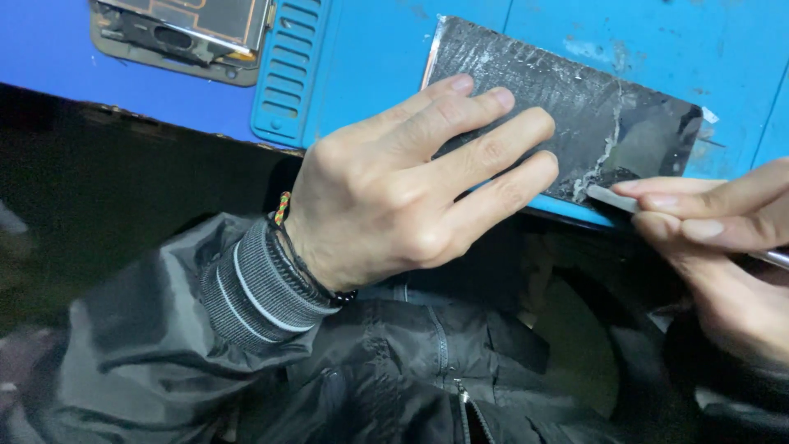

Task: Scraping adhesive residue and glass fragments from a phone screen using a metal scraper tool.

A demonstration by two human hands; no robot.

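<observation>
Cracked screen panel (567,90) lay on blue mat (370,49), near edge | left hand (394,189) pressed flat, fingers spread | right hand (723,222) pinched metal blade (612,197) at right corner | judged thin, brittle, sharp-edged; hold flat, by edges.

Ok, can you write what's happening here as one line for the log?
left hand: flat on cracked dark panel | right hand: holds thin metal blade at panel's near edge | surface: blue mat | behind: opened phone frame

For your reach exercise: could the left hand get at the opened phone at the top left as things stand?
Probably yes. The left hand lies flat on the cracked panel, holding nothing, and the blue mat between it and the opened phone looks bare. It would have to let go of the panel.
</observation>
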